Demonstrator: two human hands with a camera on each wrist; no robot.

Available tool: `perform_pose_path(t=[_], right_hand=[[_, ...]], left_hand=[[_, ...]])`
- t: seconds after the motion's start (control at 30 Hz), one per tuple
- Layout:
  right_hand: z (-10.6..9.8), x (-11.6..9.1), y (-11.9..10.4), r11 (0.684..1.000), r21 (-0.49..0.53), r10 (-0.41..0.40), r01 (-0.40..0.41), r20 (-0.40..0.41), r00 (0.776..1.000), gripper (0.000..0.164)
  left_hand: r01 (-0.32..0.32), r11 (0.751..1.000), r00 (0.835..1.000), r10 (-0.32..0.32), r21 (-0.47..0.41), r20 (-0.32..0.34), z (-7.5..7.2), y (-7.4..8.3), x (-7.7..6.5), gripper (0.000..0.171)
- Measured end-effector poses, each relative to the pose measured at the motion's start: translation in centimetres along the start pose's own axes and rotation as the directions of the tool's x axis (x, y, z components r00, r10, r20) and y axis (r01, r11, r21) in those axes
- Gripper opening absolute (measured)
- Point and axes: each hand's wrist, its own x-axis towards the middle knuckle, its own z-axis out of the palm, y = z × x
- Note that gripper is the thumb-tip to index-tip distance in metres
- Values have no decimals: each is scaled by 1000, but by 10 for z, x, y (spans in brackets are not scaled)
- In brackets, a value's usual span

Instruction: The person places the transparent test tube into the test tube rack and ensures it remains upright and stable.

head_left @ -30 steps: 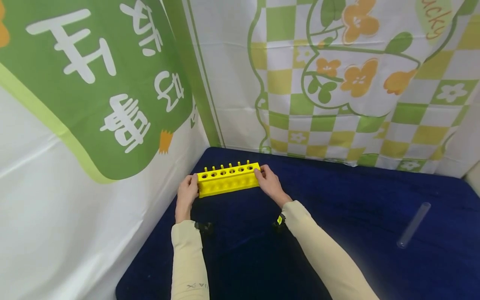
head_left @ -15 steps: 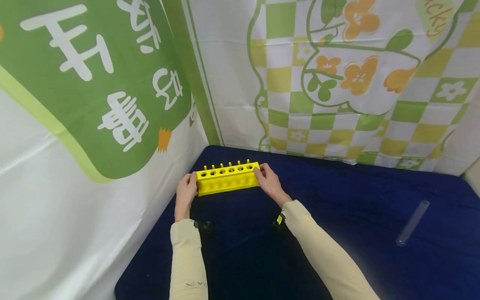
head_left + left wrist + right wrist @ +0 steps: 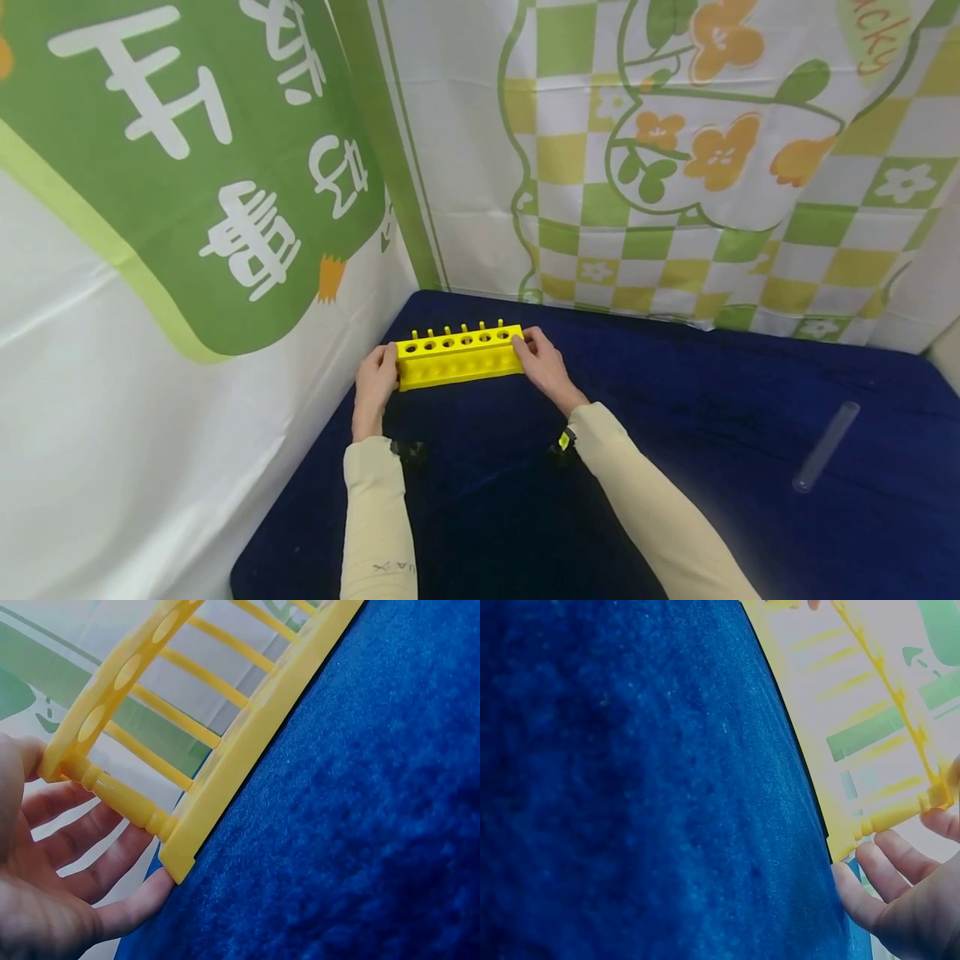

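Note:
A yellow test tube rack [image 3: 459, 367] with a row of round holes and upright pegs stands on the blue cloth near the far left corner. My left hand [image 3: 375, 379] holds its left end, thumb at the top plate. In the left wrist view, fingers lie along the turned end post [image 3: 124, 796], and the little finger touches the base rail [image 3: 232, 769]. At the opposite end, my right hand [image 3: 545, 362] grips the rack, its thumb over the top corner. The right wrist view shows fingertips against the other end post [image 3: 896, 817]. No tubes show in the holes.
A clear test tube [image 3: 825, 450] lies on the dark blue cloth [image 3: 690, 417] at the right. Printed fabric hangs along the left side [image 3: 187, 275] and the back [image 3: 570, 192], close to the rack. Dark wrist devices sit at both cuffs.

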Motion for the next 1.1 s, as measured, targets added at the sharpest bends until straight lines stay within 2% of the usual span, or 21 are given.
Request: perform_pose_path(t=[0.53, 0.8, 1.1], right_hand=[[-12, -5, 7, 1000, -1, 27, -27, -12, 1000, 43], [-13, -8, 10, 999, 2, 37, -37, -29, 999, 43], [-15, -12, 9, 999, -1, 43, -43, -44, 998, 41]], left_hand=[[-5, 1000, 1000, 6, -12, 25, 13, 6, 1, 58], [4, 999, 999, -2, -39, 53, 15, 5, 1, 63], [-7, 997, 998, 12, -71, 62, 17, 4, 1, 56]])
